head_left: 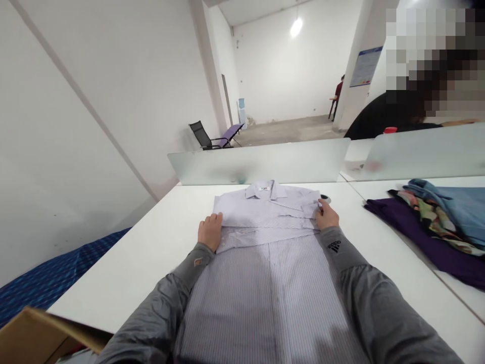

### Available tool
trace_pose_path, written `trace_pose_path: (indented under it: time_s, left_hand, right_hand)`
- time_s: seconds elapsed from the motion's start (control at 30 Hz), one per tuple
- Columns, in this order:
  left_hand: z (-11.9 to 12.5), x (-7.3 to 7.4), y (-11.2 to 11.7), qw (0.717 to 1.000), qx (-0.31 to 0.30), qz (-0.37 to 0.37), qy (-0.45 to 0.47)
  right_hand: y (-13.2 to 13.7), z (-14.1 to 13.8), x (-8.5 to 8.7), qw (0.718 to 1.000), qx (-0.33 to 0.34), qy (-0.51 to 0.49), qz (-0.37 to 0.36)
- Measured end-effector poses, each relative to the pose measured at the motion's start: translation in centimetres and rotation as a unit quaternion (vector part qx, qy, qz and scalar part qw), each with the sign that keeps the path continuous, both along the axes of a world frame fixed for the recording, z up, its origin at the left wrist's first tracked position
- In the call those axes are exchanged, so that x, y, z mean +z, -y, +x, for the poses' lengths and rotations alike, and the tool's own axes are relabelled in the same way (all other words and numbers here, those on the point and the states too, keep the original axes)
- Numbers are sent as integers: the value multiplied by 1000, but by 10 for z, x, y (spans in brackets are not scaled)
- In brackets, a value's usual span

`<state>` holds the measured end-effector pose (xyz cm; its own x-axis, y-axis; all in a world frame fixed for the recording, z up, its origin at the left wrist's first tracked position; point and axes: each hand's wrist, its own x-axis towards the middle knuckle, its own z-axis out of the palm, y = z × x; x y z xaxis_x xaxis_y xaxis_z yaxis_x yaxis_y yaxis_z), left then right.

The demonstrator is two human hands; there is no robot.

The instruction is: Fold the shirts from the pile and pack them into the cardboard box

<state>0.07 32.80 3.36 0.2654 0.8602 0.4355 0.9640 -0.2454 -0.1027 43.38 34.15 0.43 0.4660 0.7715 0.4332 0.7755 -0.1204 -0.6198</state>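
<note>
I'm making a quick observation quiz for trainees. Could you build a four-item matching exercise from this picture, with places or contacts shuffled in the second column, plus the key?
Things:
1. Striped shirt
2. Cardboard box
3. Purple cloth
4. Black chair

Places or contacts:
A. Beyond the frosted panel
B. On the right, partly under a floral cloth
C. Touched by the left hand and right hand
D. Lower left corner of the picture

Pairs: 1-C, 2-D, 3-B, 4-A
</note>
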Motion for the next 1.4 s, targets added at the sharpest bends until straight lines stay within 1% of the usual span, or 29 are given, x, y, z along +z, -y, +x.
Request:
trace_pose_path:
  time_s: [0.1,0.2,0.3,0.4,0.43,0.5,0.57,0.63,0.7,0.77,0.8,0.93,1.0,1.07,1.13,1.23,1.27,1.3,1.33,1.4]
  left_hand:
    - [1,4,-7,998,-45,13,-44]
    - [-4,10,-9,995,-64,24,-67]
    - [-13,14,-1,992,-90,25,-85]
    - [-22,16,10,985,-138,-2,-106]
    - [-25,17,13,983,-145,-11,-109]
    - [-26,19,17,985,-135,-17,-102]
    - [-21,21,15,990,-112,-16,-85]
    - [-12,23,6,991,-108,-23,-72]
    - [-1,22,-8,989,-123,-41,-65]
    - [8,17,-26,989,-126,-62,-56]
    - [11,13,-35,989,-116,-72,-48]
    - [8,-5,-61,991,-49,-125,-11]
    - [3,-12,-67,988,-36,-151,0]
    - [-1,-16,-70,985,-35,-168,5]
    - [-1,-16,-72,983,-33,-179,10]
    - [3,-13,-70,983,-23,-180,16]
    - [5,-11,-68,984,-20,-175,18]
    - [8,-10,-64,986,-19,-166,20]
    - [11,-9,-59,987,-22,-156,21]
    - [14,-9,-46,988,-47,-147,20]
  right_hand:
    - [-2,2,-3,1000,-2,3,12]
    - [-2,5,-5,999,0,4,34]
    - [-2,6,-6,999,3,9,46]
    - [-1,4,-5,998,-2,41,38]
    - [-1,2,-5,998,-2,60,35]
    - [1,-2,-3,994,-3,102,31]
    - [2,-6,0,991,-8,134,22]
    - [4,-9,3,989,-13,149,9]
    - [5,-10,6,988,-13,153,0]
    - [7,-11,8,988,-12,153,-2]
    - [8,-10,8,988,-14,153,-2]
    - [9,-5,7,988,-28,154,-7]
    - [9,-3,5,987,-38,156,-23]
    - [9,-3,5,985,-44,160,-46]
    - [11,-5,8,981,-48,180,-60]
    - [19,-15,18,973,-57,220,-43]
    - [22,-20,20,970,-38,237,-39]
    - [25,-25,22,967,-4,253,-41]
    - [27,-30,22,961,38,270,-52]
    - [31,-37,20,944,115,294,-94]
